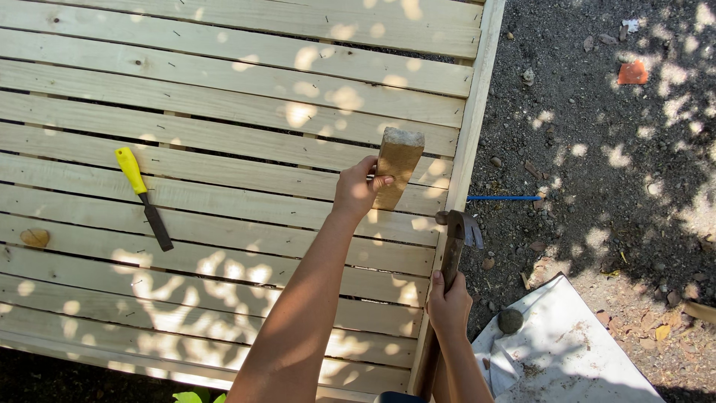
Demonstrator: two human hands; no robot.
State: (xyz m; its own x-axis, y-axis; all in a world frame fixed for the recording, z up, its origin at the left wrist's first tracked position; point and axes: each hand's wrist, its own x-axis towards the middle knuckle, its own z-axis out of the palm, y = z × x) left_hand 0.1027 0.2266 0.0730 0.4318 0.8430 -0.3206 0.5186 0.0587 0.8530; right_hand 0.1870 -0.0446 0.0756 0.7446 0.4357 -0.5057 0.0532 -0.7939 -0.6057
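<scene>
A short block of wood (397, 166) stands on end against the pale slats of a wooden panel (224, 149), near the panel's right edge rail, and the left hand (358, 188) is wrapped round its lower half, fingers closed on its left face and the thumb lying across the front. The block looks stiff and fairly light, rough-sawn with a weathered grey top end, so it should not slip; the low grip on its sides leaves the top end free. The right hand (447, 302) is closed tight on the lower part of the handle of a claw hammer (456, 239), whose steel head sits just over the edge rail, a little below and to the right of the block and apart from it. The hammer looks head-heavy, and the hold far down the handle suits swinging. Further left on the slats lies a chisel with a yellow handle and a dark blade (144, 198), well apart from both hands, and near the panel's left edge there is a knot in the wood (34, 237). Small nails dot the slats. Right of the panel is dark gravelly ground with a thin blue rod (503, 198), an orange shard (632, 72), a round stone (510, 320) and a white sheet (574, 351); no packages, labels or signs show anywhere
</scene>
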